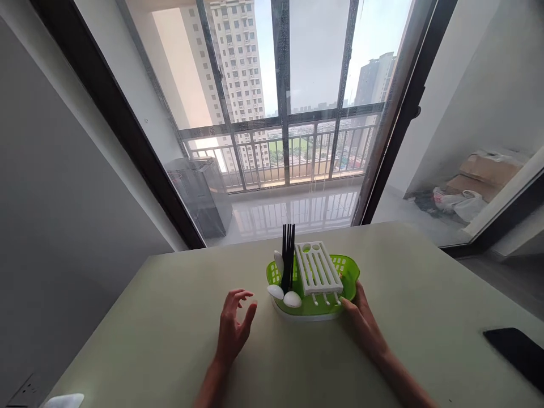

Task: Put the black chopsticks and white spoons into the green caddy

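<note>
A green plastic utensil basket (351, 272) with a white base stands on the pale table. Several black chopsticks (288, 258) rise upright from its left part, with three white spoons (292, 299) around them. A white slotted rack (318, 269) with small hooks along its lower edge leans tilted in the middle of the basket. My right hand (360, 311) is closed on the basket's right end, thumb at the front, other fingers partly hidden behind the side. To the left of the basket, my left hand (236, 323) hovers apart from it, fingers curved and spread, holding nothing.
A black phone-like object (518, 352) lies at the table's right edge. A white object (64, 401) shows at the lower left corner. Beyond the table (178, 317) is a dark-framed glass door (393, 136); cardboard boxes (488, 170) and white bags sit on the floor at the right.
</note>
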Demonstrator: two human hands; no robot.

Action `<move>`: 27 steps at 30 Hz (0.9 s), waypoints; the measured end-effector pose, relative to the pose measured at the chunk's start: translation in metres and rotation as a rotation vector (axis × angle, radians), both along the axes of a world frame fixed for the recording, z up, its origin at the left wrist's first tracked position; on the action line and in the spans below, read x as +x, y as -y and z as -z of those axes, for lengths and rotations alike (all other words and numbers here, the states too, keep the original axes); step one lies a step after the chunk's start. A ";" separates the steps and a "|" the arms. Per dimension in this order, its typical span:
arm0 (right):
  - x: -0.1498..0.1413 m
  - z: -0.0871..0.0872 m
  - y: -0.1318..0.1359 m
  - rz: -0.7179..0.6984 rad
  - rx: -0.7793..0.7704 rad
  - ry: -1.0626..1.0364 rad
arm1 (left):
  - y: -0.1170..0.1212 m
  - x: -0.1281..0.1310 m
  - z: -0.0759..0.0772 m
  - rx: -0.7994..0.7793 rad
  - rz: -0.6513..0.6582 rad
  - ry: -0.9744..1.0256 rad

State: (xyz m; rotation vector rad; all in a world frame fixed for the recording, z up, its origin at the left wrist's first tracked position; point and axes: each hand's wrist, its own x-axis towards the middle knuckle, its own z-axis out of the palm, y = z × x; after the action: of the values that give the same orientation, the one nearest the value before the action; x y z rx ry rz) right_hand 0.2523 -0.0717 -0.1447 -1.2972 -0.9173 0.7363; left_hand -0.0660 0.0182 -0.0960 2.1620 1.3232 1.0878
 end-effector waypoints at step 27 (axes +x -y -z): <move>0.006 0.008 -0.006 -0.058 0.052 -0.019 | -0.023 0.067 -0.090 0.252 0.444 -0.212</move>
State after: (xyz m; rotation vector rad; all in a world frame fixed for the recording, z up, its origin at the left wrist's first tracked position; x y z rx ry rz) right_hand 0.2585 -0.0658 -0.1527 -1.2209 -0.9565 0.7641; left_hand 0.0009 0.0411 -0.0059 2.6483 0.7472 0.9008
